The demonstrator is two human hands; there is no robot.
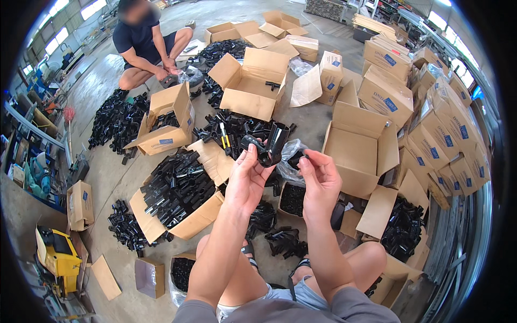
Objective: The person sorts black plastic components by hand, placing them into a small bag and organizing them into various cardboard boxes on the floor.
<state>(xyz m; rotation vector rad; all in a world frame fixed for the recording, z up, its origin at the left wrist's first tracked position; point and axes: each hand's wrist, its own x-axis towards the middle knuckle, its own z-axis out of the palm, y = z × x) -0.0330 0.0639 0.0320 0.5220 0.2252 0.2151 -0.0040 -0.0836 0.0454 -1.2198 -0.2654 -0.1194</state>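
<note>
My left hand [249, 180] is closed around a glossy black fitting [277, 141] with a short tube standing up from it. Just to its right, my right hand [321, 175] has thumb and forefinger pinched together; a small dark bit shows at the fingertips, too small to name. Behind the hands lies a clear plastic bag [291, 171] with dark things in it. Beyond the left hand, a yellow cutter knife [224, 139] rests on a heap of black fittings [242, 125]. Below the hands stands a small box of little black parts [292, 200].
An open carton [175, 196] full of black fittings stands left of my arms. Empty open cartons [353, 153] [249, 86] stand right and ahead. Stacked closed cartons [439, 137] line the right side. A person [145, 46] squats at the far left beside heaped fittings [116, 121].
</note>
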